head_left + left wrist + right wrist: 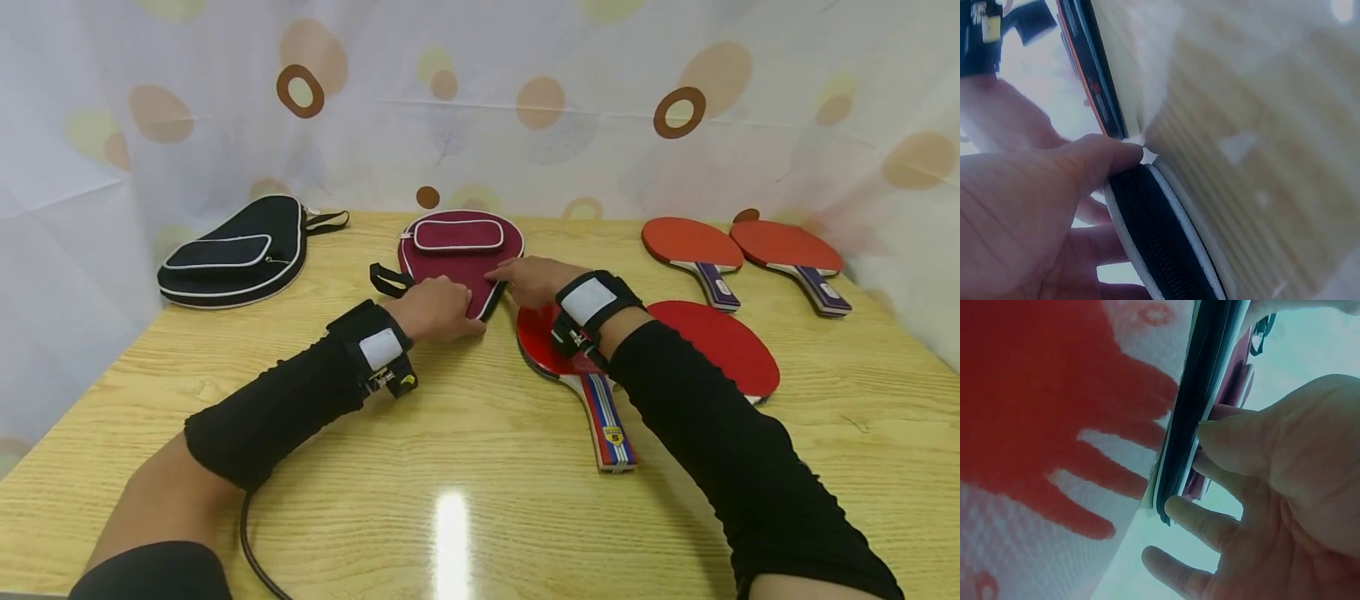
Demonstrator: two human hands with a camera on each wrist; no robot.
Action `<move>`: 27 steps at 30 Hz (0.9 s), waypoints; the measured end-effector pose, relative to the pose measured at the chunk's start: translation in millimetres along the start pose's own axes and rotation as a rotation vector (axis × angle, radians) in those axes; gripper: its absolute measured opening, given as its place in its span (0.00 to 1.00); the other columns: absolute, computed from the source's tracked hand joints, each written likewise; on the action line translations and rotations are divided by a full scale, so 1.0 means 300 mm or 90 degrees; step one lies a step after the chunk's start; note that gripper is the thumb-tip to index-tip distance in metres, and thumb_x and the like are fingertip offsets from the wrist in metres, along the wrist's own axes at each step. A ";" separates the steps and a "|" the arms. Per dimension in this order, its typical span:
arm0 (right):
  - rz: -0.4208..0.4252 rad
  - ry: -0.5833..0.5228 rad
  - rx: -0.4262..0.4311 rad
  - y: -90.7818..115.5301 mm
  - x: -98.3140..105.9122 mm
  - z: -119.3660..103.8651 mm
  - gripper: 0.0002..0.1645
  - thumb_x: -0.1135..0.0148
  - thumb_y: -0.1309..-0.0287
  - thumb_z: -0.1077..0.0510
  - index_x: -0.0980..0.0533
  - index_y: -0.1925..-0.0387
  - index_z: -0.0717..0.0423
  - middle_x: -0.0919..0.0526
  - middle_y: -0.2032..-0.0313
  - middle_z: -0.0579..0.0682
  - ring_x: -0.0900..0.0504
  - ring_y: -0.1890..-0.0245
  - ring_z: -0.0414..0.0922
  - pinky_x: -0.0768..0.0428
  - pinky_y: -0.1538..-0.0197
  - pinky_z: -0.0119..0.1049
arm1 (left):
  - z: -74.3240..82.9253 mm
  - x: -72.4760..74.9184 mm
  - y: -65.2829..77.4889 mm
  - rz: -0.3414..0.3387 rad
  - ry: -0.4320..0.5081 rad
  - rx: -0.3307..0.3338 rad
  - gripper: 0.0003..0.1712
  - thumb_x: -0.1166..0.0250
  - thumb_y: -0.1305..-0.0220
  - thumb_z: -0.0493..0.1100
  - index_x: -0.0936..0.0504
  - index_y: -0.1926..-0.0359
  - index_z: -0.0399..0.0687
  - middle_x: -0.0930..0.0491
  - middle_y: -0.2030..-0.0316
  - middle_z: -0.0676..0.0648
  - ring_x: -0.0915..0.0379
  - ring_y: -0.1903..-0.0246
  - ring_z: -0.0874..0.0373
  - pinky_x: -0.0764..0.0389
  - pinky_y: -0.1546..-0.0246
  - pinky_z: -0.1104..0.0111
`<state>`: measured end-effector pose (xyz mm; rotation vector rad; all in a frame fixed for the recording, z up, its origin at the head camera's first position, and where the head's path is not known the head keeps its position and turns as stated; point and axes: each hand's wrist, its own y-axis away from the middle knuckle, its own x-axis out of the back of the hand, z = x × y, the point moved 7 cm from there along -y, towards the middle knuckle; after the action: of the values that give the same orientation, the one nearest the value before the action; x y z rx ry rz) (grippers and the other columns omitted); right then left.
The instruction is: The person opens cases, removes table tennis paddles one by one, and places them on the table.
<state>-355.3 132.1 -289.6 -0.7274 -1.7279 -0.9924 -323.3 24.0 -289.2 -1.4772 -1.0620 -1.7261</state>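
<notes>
A maroon paddle case (450, 271) with white piping and a front pocket lies at the table's back middle. My left hand (438, 308) rests on its lower left part. The left thumb touches the zippered edge (1154, 231) in the left wrist view, with the other fingers along the case's face. My right hand (534, 282) reaches over a red paddle (542, 333) to the case's right edge, its fingers spread and fingertips at that edge. In the right wrist view, the paddle's glossy red face (1029, 381) reflects the hand.
A black paddle case (232, 250) lies at the back left. Partly behind my right forearm is another red paddle (720, 346). Two orange-red paddles (693, 242) lie at the back right. A patterned curtain (480, 108) hangs behind the table (360, 500).
</notes>
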 end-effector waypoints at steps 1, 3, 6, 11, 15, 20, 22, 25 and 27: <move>0.003 -0.004 -0.001 -0.001 0.002 -0.001 0.33 0.58 0.29 0.67 0.38 0.24 0.56 0.33 0.29 0.62 0.22 0.51 0.56 0.23 0.45 0.43 | 0.003 0.001 0.005 0.001 -0.001 0.001 0.22 0.38 0.30 0.57 0.21 0.71 0.44 0.32 0.80 0.50 0.30 0.74 0.55 0.31 0.74 0.67; 0.009 -0.014 -0.004 -0.001 0.006 -0.001 0.33 0.57 0.30 0.67 0.37 0.25 0.55 0.29 0.34 0.62 0.21 0.59 0.54 0.23 0.53 0.42 | 0.006 0.003 0.015 0.008 -0.003 0.000 0.23 0.37 0.31 0.57 0.21 0.71 0.43 0.32 0.80 0.50 0.31 0.74 0.56 0.30 0.74 0.67; 0.018 -0.026 -0.008 -0.005 0.011 -0.001 0.32 0.56 0.29 0.66 0.35 0.26 0.55 0.25 0.39 0.62 0.22 0.62 0.53 0.24 0.56 0.40 | 0.002 0.008 0.029 0.020 0.000 -0.011 0.22 0.36 0.32 0.56 0.22 0.74 0.44 0.31 0.81 0.50 0.30 0.75 0.56 0.27 0.73 0.65; 0.018 -0.025 -0.011 -0.011 0.011 -0.006 0.30 0.56 0.28 0.66 0.33 0.27 0.54 0.24 0.40 0.61 0.24 0.55 0.54 0.26 0.56 0.39 | -0.026 0.008 0.046 0.024 0.013 -0.041 0.20 0.35 0.35 0.54 0.25 0.77 0.46 0.34 0.82 0.52 0.33 0.77 0.58 0.28 0.73 0.66; 0.017 -0.019 0.000 -0.013 0.015 -0.015 0.29 0.56 0.28 0.65 0.32 0.28 0.55 0.23 0.41 0.61 0.24 0.55 0.55 0.26 0.55 0.40 | -0.062 0.011 0.060 -0.004 0.025 -0.029 0.18 0.34 0.37 0.54 0.22 0.75 0.46 0.34 0.82 0.53 0.34 0.78 0.59 0.34 0.75 0.69; 0.032 0.003 0.054 -0.019 0.029 -0.055 0.26 0.57 0.27 0.65 0.28 0.32 0.58 0.23 0.38 0.60 0.24 0.46 0.55 0.27 0.43 0.43 | -0.107 0.021 0.081 -0.051 0.022 0.017 0.19 0.32 0.39 0.54 0.20 0.76 0.44 0.31 0.80 0.52 0.31 0.76 0.58 0.30 0.74 0.69; 0.029 0.009 0.072 -0.021 0.027 -0.073 0.26 0.56 0.27 0.65 0.27 0.32 0.59 0.23 0.37 0.59 0.25 0.41 0.55 0.29 0.38 0.44 | -0.124 0.024 0.087 -0.070 0.015 0.028 0.19 0.31 0.40 0.54 0.20 0.77 0.45 0.31 0.80 0.52 0.31 0.75 0.57 0.29 0.74 0.68; 0.018 0.016 0.092 -0.021 0.019 -0.099 0.25 0.56 0.26 0.65 0.27 0.32 0.58 0.24 0.36 0.58 0.26 0.39 0.54 0.30 0.36 0.44 | -0.152 0.028 0.096 -0.097 0.009 0.037 0.18 0.30 0.41 0.53 0.20 0.75 0.43 0.32 0.79 0.52 0.32 0.75 0.57 0.30 0.73 0.67; 0.016 0.028 0.106 -0.019 0.016 -0.115 0.24 0.55 0.25 0.65 0.26 0.33 0.58 0.23 0.36 0.59 0.26 0.40 0.53 0.30 0.36 0.44 | -0.169 0.030 0.099 -0.111 0.006 0.042 0.17 0.29 0.42 0.52 0.19 0.71 0.42 0.31 0.77 0.51 0.32 0.74 0.57 0.31 0.72 0.67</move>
<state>-346.2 99.2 -280.3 -0.6133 -1.7354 -0.8300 -323.7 -34.5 -277.6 -1.3683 -1.2627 -1.7966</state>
